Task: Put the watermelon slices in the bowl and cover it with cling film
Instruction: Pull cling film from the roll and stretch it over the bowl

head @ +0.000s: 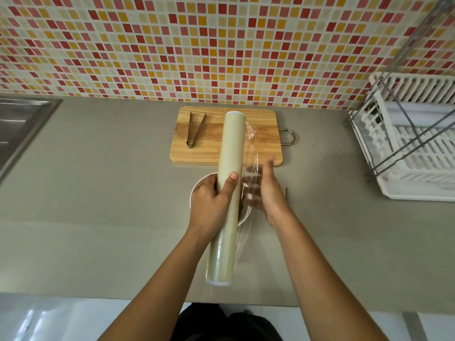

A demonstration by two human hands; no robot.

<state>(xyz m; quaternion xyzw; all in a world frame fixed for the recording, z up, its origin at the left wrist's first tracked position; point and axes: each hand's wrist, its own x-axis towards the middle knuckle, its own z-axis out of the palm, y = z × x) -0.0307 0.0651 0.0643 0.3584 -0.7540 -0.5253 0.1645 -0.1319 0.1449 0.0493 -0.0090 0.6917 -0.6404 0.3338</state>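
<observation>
My left hand (pixel 211 200) grips a long pale roll of cling film (pixel 229 158), held lengthwise above the counter. A loose sheet of clear film (pixel 251 153) hangs off the roll's right side. My right hand (pixel 264 190) is beside the roll, fingers reaching under that sheet and seen blurred through it. A white bowl (pixel 197 189) sits on the counter under both hands, mostly hidden by them and the roll. Its contents cannot be made out.
A wooden cutting board (pixel 266 134) with metal tongs (pixel 194 130) lies behind the bowl near the tiled wall. A white dish rack (pixel 413 148) stands at the right. A steel sink (pixel 19 126) is at the left.
</observation>
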